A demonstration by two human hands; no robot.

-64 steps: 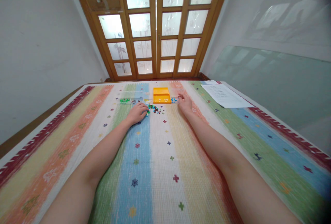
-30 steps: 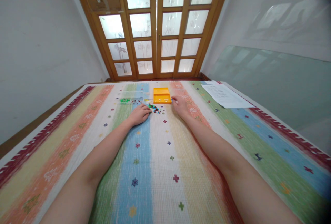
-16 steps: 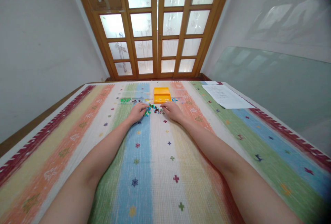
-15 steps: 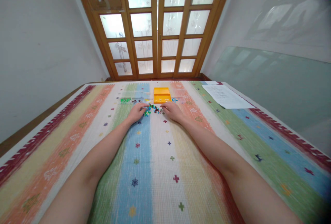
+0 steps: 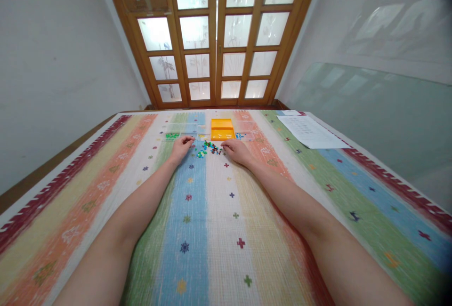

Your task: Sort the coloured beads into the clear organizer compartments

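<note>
A loose pile of small coloured pieces (image 5: 209, 148), green, blue, dark red and yellow, lies on the striped cloth between my hands. My left hand (image 5: 180, 150) is at the front edge of a clear plastic box (image 5: 188, 127), its thumb and fingers pinched together; whatever they hold is too small to make out. Inside that box are green pieces (image 5: 172, 136) and yellow pieces (image 5: 202, 136); my left fingers partly cover the section between. My right hand (image 5: 237, 150) rests at the pile's right side with fingers closed, their tips too small to show what they grip.
An open orange box (image 5: 222, 123) with pale pieces inside stands behind the pile. To its right, a clear box holds blue pieces (image 5: 240, 135). Printed paper sheets (image 5: 310, 132) lie at the table's right. Glazed wooden doors (image 5: 215, 52) rise beyond the far edge.
My left hand has moved left, off the pile and over to the clear box's front edge, uncovering the pile's left part. My right hand stays almost where it was.
</note>
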